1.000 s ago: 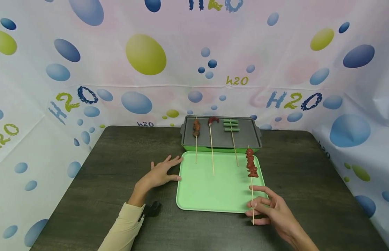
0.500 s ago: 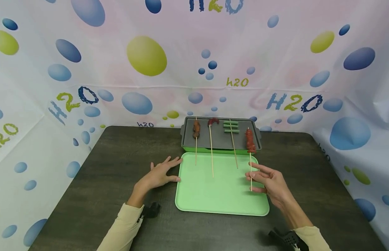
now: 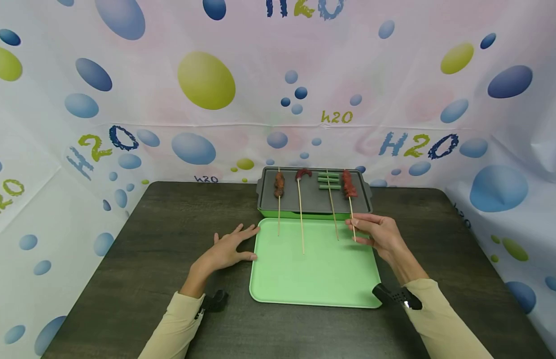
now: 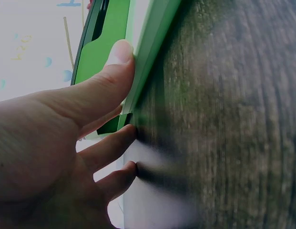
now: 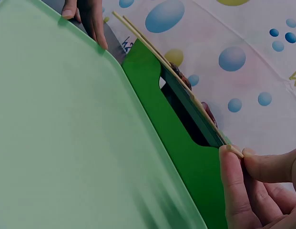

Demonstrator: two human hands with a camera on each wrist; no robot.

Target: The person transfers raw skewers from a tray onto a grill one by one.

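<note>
My right hand (image 3: 378,233) pinches the wooden stick of a red meat skewer (image 3: 349,184) between thumb and fingers. The meat end is over the right part of a dark grill plate (image 3: 313,198) with a green base (image 5: 186,164). Three more skewers lie across the plate: a brown meat skewer (image 3: 279,185), one with a curled dark red piece (image 3: 303,173) and one with green stalks (image 3: 329,180). Their sticks stick out over a light green tray (image 3: 304,279). At the tray's left edge, my left hand (image 3: 226,251) touches the rim with spread, fairly straight fingers.
The dark wooden table (image 3: 161,239) extends to both sides of the tray. Close behind the grill hangs a white curtain (image 3: 255,80) with coloured ovals. The tray sits directly in front of the grill.
My right hand has moved forward and slightly left, carrying the red meat skewer from above the tray to the grill plate. The left hand has stayed at the tray's edge.
</note>
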